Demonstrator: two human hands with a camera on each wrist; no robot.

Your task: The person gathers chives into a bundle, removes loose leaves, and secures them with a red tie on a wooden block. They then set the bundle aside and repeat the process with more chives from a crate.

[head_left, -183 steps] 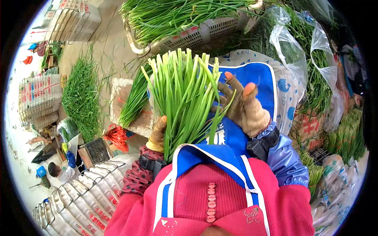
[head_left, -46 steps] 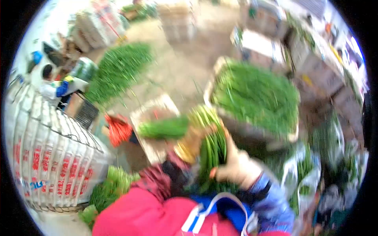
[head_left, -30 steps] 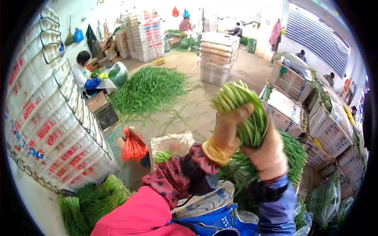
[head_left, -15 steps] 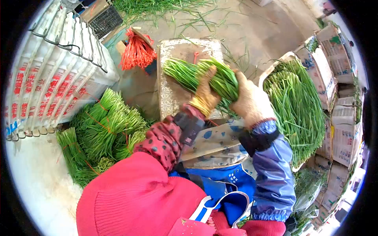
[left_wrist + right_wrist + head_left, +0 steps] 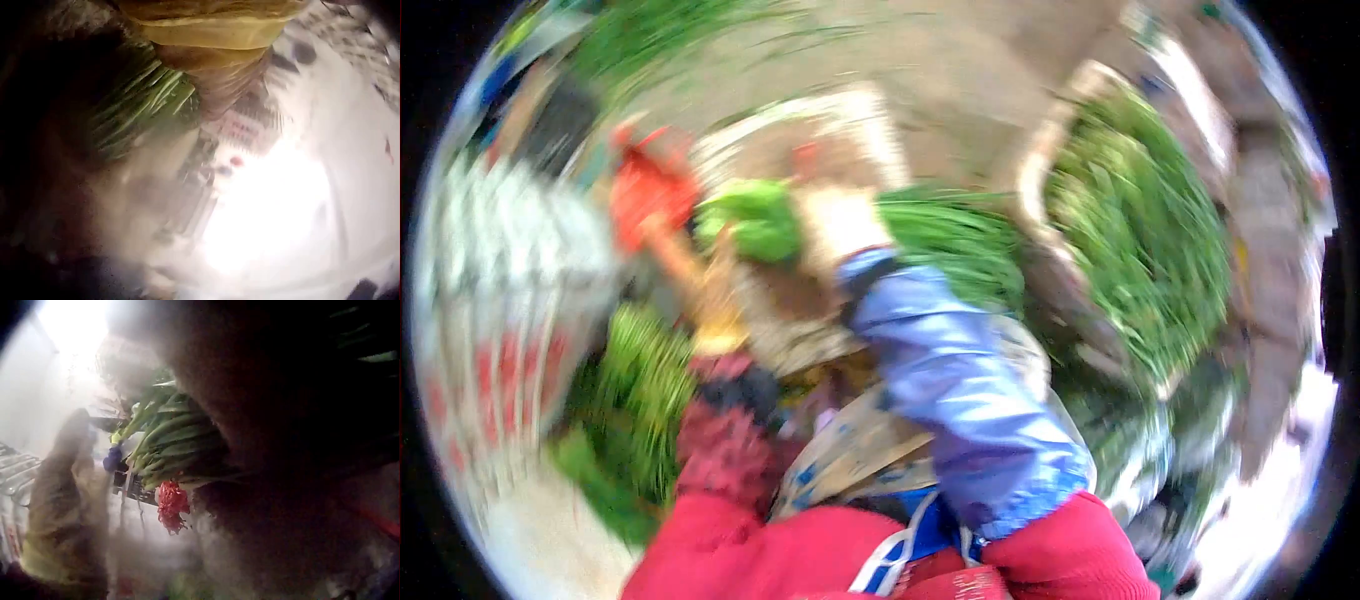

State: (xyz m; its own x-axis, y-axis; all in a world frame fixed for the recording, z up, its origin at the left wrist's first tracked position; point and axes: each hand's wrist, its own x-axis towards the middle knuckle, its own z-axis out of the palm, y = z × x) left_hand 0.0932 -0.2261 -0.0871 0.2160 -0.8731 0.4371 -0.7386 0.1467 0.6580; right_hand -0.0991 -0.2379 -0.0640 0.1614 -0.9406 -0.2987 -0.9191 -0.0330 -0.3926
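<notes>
My right hand (image 5: 840, 225), in a pale worn glove, grips a bunch of green garlic chives (image 5: 945, 240) lying across a small worn board (image 5: 875, 125). The light cut ends stick out left of the hand and the long leaves trail right. My left hand (image 5: 712, 295), in a brown glove with a yellow cuff, reaches with extended fingers to a hanging bundle of red ties (image 5: 650, 190), fingertips right at its lower end. In the right wrist view the chives (image 5: 181, 437) show beside the dark right hand, with the red ties (image 5: 172, 506) behind. Motion blurs the head view.
A crate of loose chives (image 5: 1135, 240) stands at the right. Tied bunches (image 5: 640, 370) lie at the left, below stacked white crates (image 5: 510, 330). More loose greens (image 5: 660, 40) cover the floor at the far left.
Both hands held the chives half a second ago. The left hand has since let go and moved left to the red ties. The right hand has moved left and lowered the bunch across the board.
</notes>
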